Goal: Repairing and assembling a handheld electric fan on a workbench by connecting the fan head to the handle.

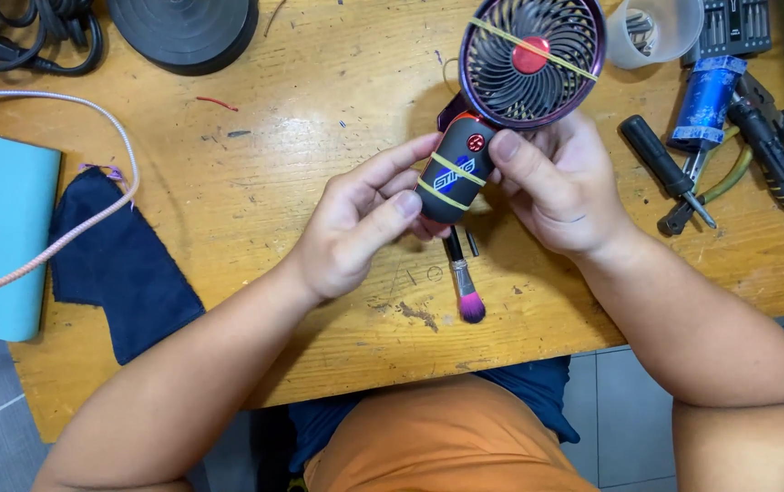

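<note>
Your left hand (355, 223) has its grip clamped on the lower side of the fan (501, 100), thumb on the black handle, over the table (319, 109). The fan looks whole, with yellow bands (451, 169) already around handle and head. Your right hand (560, 187) grips the handle's top, thumb by the red button; brush (465, 282) and tools (729, 137) lie unused.

Bare forearms, left hand (351, 228) and right hand (560, 187) ungloved, orange shirt, dark blue shorts.
</note>
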